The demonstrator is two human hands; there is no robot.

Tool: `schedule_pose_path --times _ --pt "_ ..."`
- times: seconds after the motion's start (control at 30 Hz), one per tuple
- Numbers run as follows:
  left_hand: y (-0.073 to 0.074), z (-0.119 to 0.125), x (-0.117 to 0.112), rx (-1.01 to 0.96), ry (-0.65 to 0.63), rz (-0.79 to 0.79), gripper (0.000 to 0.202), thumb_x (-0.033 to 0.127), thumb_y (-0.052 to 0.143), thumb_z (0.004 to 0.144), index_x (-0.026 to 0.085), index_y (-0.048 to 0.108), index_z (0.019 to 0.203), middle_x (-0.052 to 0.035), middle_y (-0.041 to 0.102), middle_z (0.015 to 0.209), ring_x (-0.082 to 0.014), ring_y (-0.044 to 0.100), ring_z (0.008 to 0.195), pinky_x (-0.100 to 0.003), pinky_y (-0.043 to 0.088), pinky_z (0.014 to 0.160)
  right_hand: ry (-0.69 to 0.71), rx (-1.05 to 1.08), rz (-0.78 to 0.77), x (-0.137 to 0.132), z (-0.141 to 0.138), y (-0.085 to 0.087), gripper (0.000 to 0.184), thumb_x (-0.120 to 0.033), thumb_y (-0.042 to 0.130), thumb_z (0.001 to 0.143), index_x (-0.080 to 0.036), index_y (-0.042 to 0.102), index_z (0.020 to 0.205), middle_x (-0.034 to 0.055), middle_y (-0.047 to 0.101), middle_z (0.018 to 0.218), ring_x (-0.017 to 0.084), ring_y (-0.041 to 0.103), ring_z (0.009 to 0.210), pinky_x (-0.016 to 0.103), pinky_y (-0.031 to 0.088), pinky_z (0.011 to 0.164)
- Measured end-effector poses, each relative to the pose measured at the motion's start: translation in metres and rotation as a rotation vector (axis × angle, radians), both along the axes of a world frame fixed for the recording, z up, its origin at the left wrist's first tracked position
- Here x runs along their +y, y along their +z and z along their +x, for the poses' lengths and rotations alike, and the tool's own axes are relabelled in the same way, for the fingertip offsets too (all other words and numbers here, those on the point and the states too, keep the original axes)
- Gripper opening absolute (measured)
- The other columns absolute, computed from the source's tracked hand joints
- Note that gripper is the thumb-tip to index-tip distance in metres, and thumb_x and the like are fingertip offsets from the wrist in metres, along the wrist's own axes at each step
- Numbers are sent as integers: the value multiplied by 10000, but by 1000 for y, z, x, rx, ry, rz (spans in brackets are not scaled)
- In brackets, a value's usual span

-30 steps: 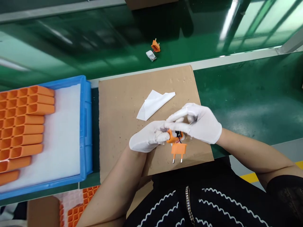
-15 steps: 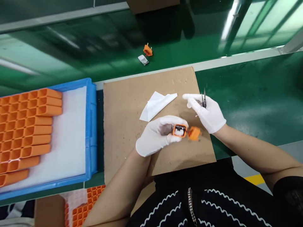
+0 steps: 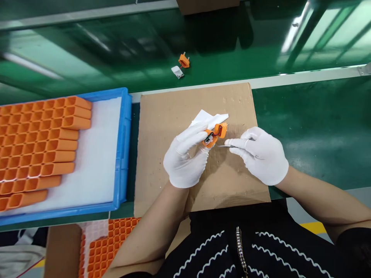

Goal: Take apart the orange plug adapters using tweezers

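Observation:
In the head view, my left hand (image 3: 185, 158), in a white glove, grips a small orange plug housing (image 3: 213, 143) between thumb and fingers. Its open end shows a dark board and something white inside. An orange plug head (image 3: 222, 130) hangs off that end, apparently joined by short wires. My right hand (image 3: 261, 156), also gloved, pinches a pair of tweezers (image 3: 227, 146), whose tips point left and stop just short of the housing. Behind my left fingers a folded white cloth or paper (image 3: 218, 119) lies partly hidden on the cardboard sheet (image 3: 156, 154).
A blue tray (image 3: 123, 143) at the left holds rows of orange housings (image 3: 55, 144) on a white liner. Beyond the cardboard lies another orange plug head (image 3: 184, 60) wired to a white part (image 3: 177, 72). More orange pieces (image 3: 100, 251) sit below the bench edge.
My right hand has swung the tweezers from pointing up to pointing left, near the housing. My left hand has raised and tilted the housing. The camera view has shifted left.

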State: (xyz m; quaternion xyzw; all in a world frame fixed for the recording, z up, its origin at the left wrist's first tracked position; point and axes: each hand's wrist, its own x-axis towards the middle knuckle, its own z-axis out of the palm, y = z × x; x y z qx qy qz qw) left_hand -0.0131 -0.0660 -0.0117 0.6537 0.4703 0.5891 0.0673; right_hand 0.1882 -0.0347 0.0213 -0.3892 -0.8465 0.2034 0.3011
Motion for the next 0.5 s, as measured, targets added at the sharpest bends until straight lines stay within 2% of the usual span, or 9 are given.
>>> schedule_pose_path --times 0.1,0.2,0.33,0.5 --pt "-1 3 0 52 33 4 492 28 794 762 338 712 1136 0 754 1168 -229 727 1078 -475 602 1006 -53 -198 45 -1 1 -1 303 -232 549 965 -341 754 1159 3 634 776 128 529 656 265 297 508" --pt "-6 2 1 83 62 33 459 50 795 757 331 717 1111 -7 766 1107 -234 739 1035 -479 624 975 -73 -273 63 -2 1 -1 301 -281 542 973 -373 750 1171 -1 616 732 123 461 596 278 200 484" --pt "-12 0 0 79 43 54 497 40 780 762 352 708 1142 -7 762 1106 -234 739 1025 -491 622 974 -61 -290 60 -3 0 0 305 -276 531 973 -354 760 1158 10 629 740 124 453 596 287 191 494" --pt "-12 1 2 69 47 105 518 53 801 748 352 709 1161 -11 756 1106 -250 734 1037 -512 614 981 -36 -265 96 -8 -2 -2 304 -279 516 977 -331 772 1132 12 647 728 131 463 588 295 185 485"
